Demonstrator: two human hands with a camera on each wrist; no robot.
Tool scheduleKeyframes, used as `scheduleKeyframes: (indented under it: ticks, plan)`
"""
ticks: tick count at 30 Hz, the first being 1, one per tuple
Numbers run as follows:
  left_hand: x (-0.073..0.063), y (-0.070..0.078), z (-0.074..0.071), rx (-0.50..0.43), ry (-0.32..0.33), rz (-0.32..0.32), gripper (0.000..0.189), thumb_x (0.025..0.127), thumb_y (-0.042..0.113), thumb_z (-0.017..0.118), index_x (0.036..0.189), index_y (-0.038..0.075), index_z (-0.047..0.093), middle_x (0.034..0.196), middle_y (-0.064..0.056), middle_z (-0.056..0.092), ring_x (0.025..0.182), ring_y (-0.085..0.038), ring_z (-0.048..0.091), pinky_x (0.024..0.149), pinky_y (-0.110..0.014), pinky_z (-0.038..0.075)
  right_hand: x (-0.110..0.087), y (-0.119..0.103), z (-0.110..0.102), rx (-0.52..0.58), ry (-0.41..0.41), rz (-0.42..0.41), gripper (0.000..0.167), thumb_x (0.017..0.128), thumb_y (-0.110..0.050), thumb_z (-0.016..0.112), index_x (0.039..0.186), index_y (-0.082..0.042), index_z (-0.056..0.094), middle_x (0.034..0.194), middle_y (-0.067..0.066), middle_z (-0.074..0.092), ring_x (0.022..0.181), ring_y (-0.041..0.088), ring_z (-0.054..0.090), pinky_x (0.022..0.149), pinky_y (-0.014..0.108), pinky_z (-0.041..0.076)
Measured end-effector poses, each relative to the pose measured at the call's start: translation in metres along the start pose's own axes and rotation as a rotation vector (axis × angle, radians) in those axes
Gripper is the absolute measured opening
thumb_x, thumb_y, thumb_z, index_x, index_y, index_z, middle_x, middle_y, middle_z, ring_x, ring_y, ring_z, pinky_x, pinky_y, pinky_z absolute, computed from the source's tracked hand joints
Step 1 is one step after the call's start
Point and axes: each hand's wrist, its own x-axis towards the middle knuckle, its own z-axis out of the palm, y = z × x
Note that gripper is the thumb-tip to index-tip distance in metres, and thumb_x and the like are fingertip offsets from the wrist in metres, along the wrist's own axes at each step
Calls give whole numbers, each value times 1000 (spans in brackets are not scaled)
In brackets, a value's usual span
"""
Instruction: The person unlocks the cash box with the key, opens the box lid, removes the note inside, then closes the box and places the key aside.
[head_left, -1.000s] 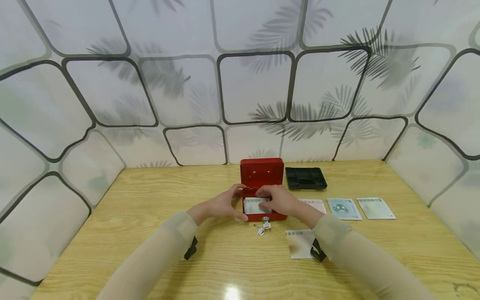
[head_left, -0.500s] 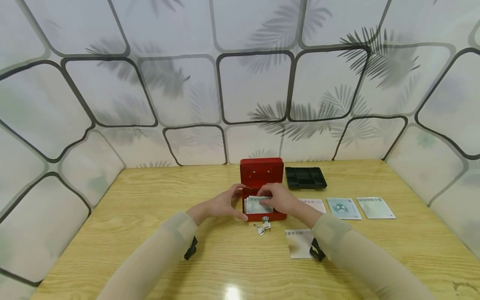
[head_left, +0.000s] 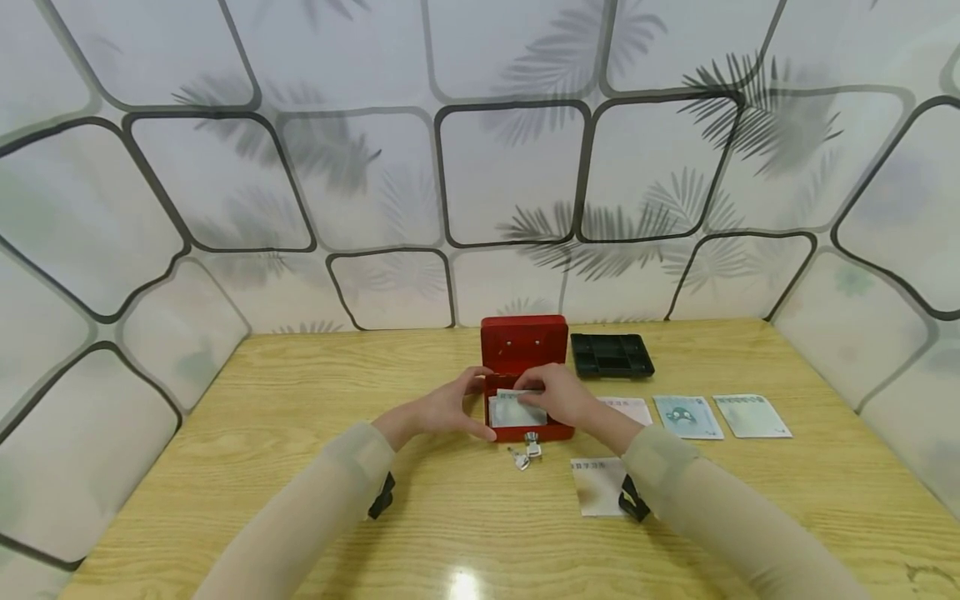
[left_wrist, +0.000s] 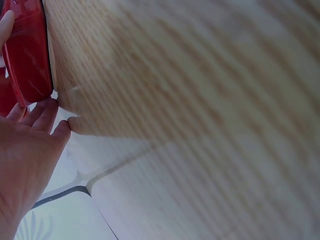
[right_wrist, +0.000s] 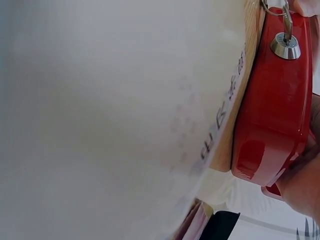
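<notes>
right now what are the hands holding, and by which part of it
The right hand pinches the paper notes at their far right part; the left hand holds the red box across its left end, front to back.

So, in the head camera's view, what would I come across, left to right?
Left hand → open red cash box → black compartment tray → paper note with a cartoon creature → pale green paper note.
</notes>
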Motion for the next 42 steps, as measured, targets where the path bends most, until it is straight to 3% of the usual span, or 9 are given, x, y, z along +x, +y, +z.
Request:
scheduleKeyframes:
  ticks: [13,25,28,35,42]
  plan:
    - [0,1,0,5,-2,-12,90,78,22,84,145,10,26,149,-16,37,139,-30,31,114,-47,20,1,0,-9,72,44,-30,10,90,-7,69,99,-6,72,94,2,70,86,18,62,78,36,54]
    - [0,1,0,2,1,-24,94,77,22,84,148,9,24,150,-16,35,140,-31,29,115,-46,18,-6,-3,-34,130,185,-53,15,94,-9,65,107,-5,71,102,7,69,96,25,63,83,42,54]
    - [1,1,0,4,3,-22,94,77,22,85,148,9,24,151,-16,35,140,-31,29,115,-46,18,-10,0,-46,149,206,-58,16,94,-9,64,108,-4,70,104,9,69,96,25,63,82,41,54]
    - [2,1,0,2,2,-18,93,76,19,85,147,8,25,150,-16,35,140,-31,30,115,-45,17,-26,8,-69,179,201,-29,17,95,-10,63,110,-3,69,106,12,68,84,22,63,65,35,53]
    - [1,1,0,-4,1,-7,91,76,19,85,146,9,26,150,-16,36,140,-31,30,115,-46,18,-48,18,-87,115,179,-31,18,94,-8,64,110,-2,69,109,12,68,93,24,64,73,28,53]
